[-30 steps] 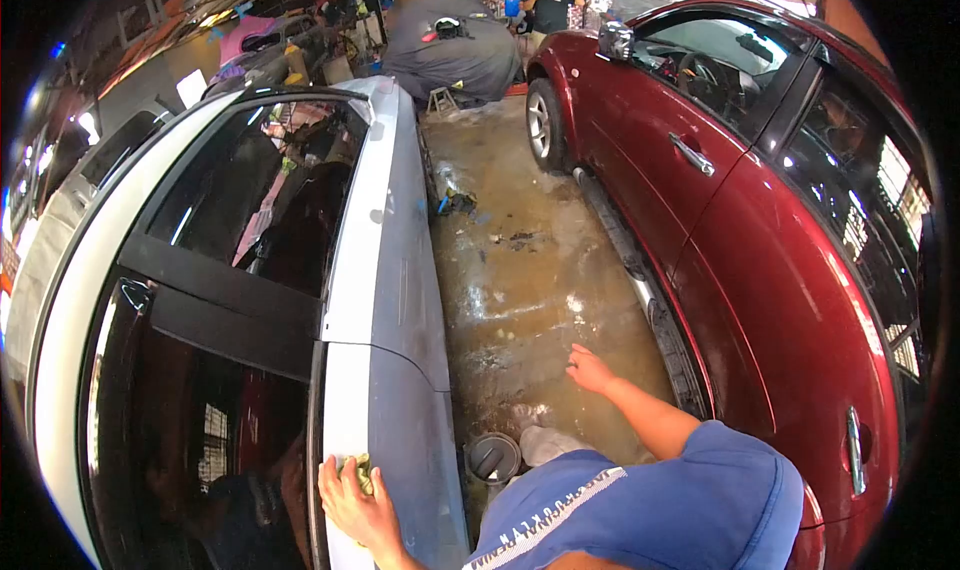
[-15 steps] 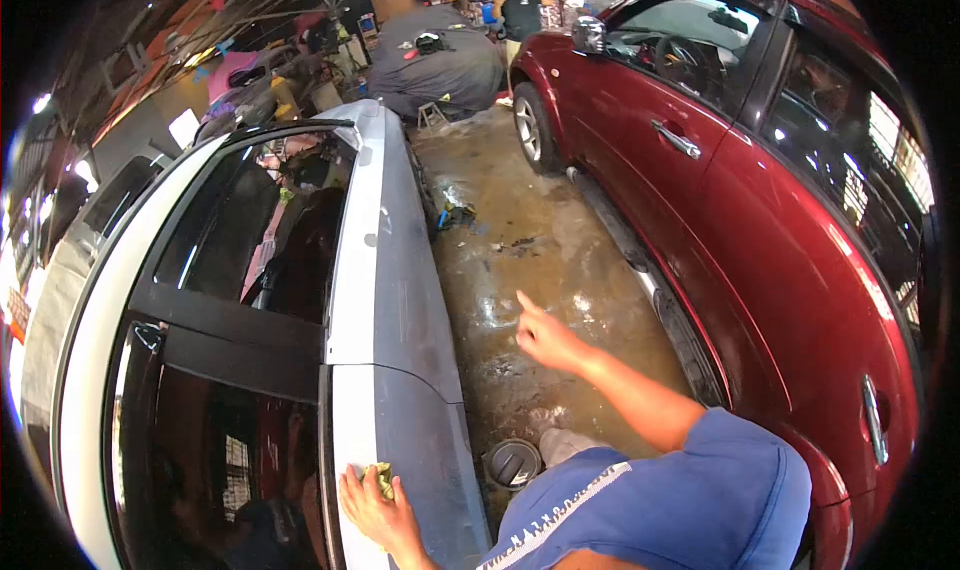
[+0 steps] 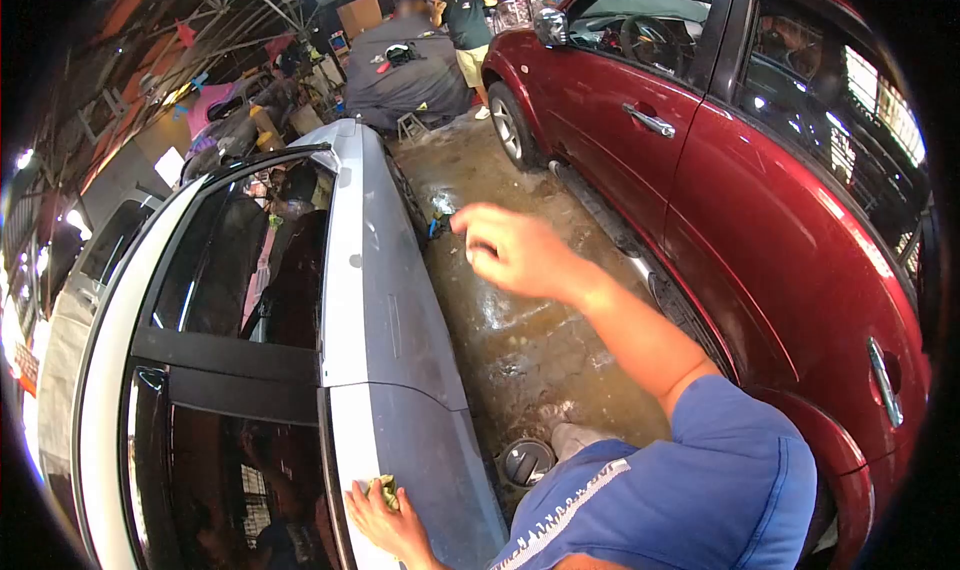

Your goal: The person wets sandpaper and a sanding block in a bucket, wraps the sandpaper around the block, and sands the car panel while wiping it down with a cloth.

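My left hand rests on the white and grey side panel of the car at the left, just below its dark side window. Under its fingers is a crumpled yellow-green cloth, pressed against the panel. Raised over the floor between the two cars is my right hand, its fingers curled and slightly blurred. Whether it holds anything cannot be made out. It touches neither car.
A dark red car stands at the right, with a side step low along it. Near my legs is a round dark-lidded container. A covered vehicle and another person are at the back.
My right hand has risen and moved forward and left, its fingers curling from a pointing pose. My left hand stays on the cloth. The view has shifted, and more of the other person shows.
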`<act>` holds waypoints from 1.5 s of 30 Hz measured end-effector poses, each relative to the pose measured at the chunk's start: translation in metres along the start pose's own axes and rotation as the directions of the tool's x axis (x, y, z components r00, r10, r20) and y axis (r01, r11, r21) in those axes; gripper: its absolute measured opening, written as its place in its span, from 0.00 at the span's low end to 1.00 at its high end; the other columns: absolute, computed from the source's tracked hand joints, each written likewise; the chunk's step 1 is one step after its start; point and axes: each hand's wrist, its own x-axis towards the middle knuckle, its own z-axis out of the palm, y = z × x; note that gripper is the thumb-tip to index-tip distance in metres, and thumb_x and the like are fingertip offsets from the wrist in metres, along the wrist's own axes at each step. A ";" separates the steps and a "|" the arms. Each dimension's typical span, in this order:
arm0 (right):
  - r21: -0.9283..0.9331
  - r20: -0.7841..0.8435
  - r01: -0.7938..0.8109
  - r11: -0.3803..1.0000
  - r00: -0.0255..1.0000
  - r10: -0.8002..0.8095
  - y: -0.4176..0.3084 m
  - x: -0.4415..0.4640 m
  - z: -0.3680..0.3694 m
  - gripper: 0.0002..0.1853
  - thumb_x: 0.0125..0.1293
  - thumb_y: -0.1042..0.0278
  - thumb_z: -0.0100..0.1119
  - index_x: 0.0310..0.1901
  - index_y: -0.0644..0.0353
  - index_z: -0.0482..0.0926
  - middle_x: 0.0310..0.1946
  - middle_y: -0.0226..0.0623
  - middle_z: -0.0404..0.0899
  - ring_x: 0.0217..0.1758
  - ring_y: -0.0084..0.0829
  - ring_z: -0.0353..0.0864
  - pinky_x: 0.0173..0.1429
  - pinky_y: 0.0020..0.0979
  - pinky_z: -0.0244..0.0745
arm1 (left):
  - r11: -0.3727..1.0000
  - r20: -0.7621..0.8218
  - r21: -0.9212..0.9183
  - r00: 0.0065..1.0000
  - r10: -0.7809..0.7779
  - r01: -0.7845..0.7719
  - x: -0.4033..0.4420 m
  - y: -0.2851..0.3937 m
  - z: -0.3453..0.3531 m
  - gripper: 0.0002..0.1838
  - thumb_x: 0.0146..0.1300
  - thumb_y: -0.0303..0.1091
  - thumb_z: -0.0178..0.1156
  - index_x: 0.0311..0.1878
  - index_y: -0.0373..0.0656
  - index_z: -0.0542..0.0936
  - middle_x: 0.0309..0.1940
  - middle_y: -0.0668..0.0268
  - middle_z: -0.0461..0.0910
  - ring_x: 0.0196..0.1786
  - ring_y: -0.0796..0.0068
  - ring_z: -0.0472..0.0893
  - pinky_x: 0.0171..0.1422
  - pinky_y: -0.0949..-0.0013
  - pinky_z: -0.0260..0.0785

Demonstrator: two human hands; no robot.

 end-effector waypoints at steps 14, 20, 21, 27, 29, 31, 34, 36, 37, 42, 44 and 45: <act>-0.509 0.708 -0.431 0.745 0.283 0.647 0.131 -0.382 0.108 0.19 0.61 0.59 0.56 0.47 0.63 0.85 0.49 0.55 0.86 0.54 0.58 0.85 0.56 0.55 0.80 | 1.000 0.039 -0.011 0.999 0.017 -0.016 0.006 -0.003 0.001 0.24 0.54 0.31 0.75 0.55 0.41 0.83 0.71 0.53 0.72 0.79 0.46 0.63 0.84 0.46 0.53; -0.608 0.732 -0.425 0.670 0.026 0.681 0.165 -0.528 0.099 0.20 0.61 0.57 0.55 0.43 0.62 0.88 0.44 0.57 0.87 0.48 0.58 0.87 0.54 0.55 0.81 | 0.999 0.027 -0.020 0.999 0.029 -0.029 0.018 -0.004 0.011 0.24 0.53 0.31 0.75 0.55 0.43 0.81 0.72 0.52 0.70 0.79 0.46 0.63 0.82 0.45 0.54; -0.622 0.748 -0.396 0.675 -0.046 0.662 0.168 -0.546 0.099 0.19 0.60 0.57 0.55 0.42 0.62 0.88 0.42 0.57 0.87 0.46 0.58 0.87 0.53 0.55 0.81 | 1.000 0.036 -0.017 0.999 0.023 -0.023 0.018 -0.005 0.010 0.24 0.53 0.31 0.75 0.55 0.43 0.81 0.72 0.52 0.70 0.79 0.46 0.63 0.82 0.45 0.54; -0.572 0.798 -0.349 0.742 -0.028 0.602 0.233 -0.641 0.114 0.21 0.60 0.55 0.56 0.38 0.65 0.90 0.39 0.57 0.88 0.46 0.57 0.88 0.55 0.55 0.80 | 0.998 -0.005 -0.010 0.998 0.055 -0.055 0.026 -0.008 0.019 0.24 0.52 0.30 0.75 0.54 0.43 0.81 0.72 0.53 0.71 0.77 0.47 0.65 0.80 0.44 0.56; -0.568 0.789 -0.367 0.736 0.010 0.614 0.239 -0.645 0.113 0.21 0.61 0.54 0.56 0.37 0.65 0.90 0.38 0.57 0.88 0.46 0.57 0.88 0.55 0.55 0.80 | 0.997 -0.024 -0.016 0.997 0.075 -0.075 0.028 -0.009 0.020 0.24 0.53 0.30 0.74 0.54 0.44 0.81 0.71 0.53 0.71 0.77 0.48 0.65 0.80 0.45 0.57; -0.614 0.724 -0.483 0.624 -0.029 0.689 0.239 -0.636 0.109 0.20 0.61 0.55 0.56 0.36 0.65 0.90 0.38 0.57 0.88 0.45 0.55 0.89 0.54 0.54 0.81 | 0.998 0.001 0.003 0.998 0.058 -0.058 0.035 -0.003 0.017 0.23 0.53 0.30 0.74 0.55 0.44 0.81 0.71 0.53 0.71 0.77 0.49 0.66 0.79 0.45 0.57; -0.545 0.836 -0.210 0.812 -0.063 0.545 0.233 -0.611 0.107 0.20 0.62 0.56 0.55 0.37 0.65 0.89 0.38 0.56 0.88 0.44 0.52 0.89 0.54 0.52 0.81 | 0.998 0.010 -0.003 0.998 0.060 -0.060 0.043 -0.005 0.023 0.23 0.55 0.29 0.73 0.55 0.44 0.81 0.71 0.54 0.71 0.76 0.49 0.66 0.79 0.46 0.58; -0.564 0.822 -0.233 0.792 -0.058 0.567 0.219 -0.587 0.109 0.20 0.61 0.56 0.54 0.37 0.66 0.89 0.37 0.56 0.88 0.43 0.51 0.89 0.53 0.51 0.81 | 0.998 0.021 -0.011 0.998 0.058 -0.058 0.045 -0.009 0.026 0.22 0.56 0.29 0.72 0.55 0.44 0.81 0.71 0.54 0.71 0.76 0.50 0.67 0.78 0.46 0.58; -0.636 0.728 -0.419 0.648 -0.049 0.683 0.208 -0.576 0.110 0.20 0.61 0.56 0.55 0.37 0.66 0.89 0.37 0.56 0.88 0.43 0.51 0.89 0.52 0.52 0.81 | 0.999 0.031 -0.016 0.998 0.052 -0.051 0.048 -0.005 0.025 0.22 0.56 0.29 0.72 0.55 0.44 0.81 0.71 0.54 0.71 0.76 0.50 0.67 0.78 0.46 0.58; -0.602 0.668 -0.644 0.473 -0.081 0.739 0.216 -0.560 0.142 0.17 0.58 0.58 0.56 0.30 0.64 0.88 0.28 0.51 0.87 0.35 0.50 0.88 0.47 0.51 0.81 | 0.997 -0.021 -0.003 0.997 0.073 -0.074 0.057 0.006 0.030 0.22 0.53 0.28 0.73 0.54 0.41 0.82 0.69 0.52 0.73 0.74 0.48 0.69 0.77 0.47 0.60; -0.530 0.800 -0.460 0.712 0.005 0.599 0.224 -0.551 0.152 0.17 0.56 0.58 0.55 0.26 0.63 0.87 0.25 0.50 0.86 0.33 0.50 0.88 0.47 0.51 0.81 | 0.997 -0.034 0.019 0.997 0.074 -0.074 0.060 0.008 0.034 0.22 0.53 0.29 0.73 0.53 0.42 0.82 0.69 0.53 0.73 0.73 0.48 0.70 0.76 0.47 0.61; -0.421 0.884 -0.252 0.872 0.104 0.456 0.234 -0.561 0.163 0.17 0.56 0.58 0.55 0.25 0.62 0.87 0.24 0.51 0.85 0.33 0.50 0.88 0.47 0.51 0.81 | 0.997 -0.048 0.027 0.997 0.067 -0.066 0.060 0.005 0.039 0.22 0.53 0.29 0.73 0.52 0.43 0.82 0.69 0.53 0.73 0.73 0.49 0.70 0.76 0.47 0.62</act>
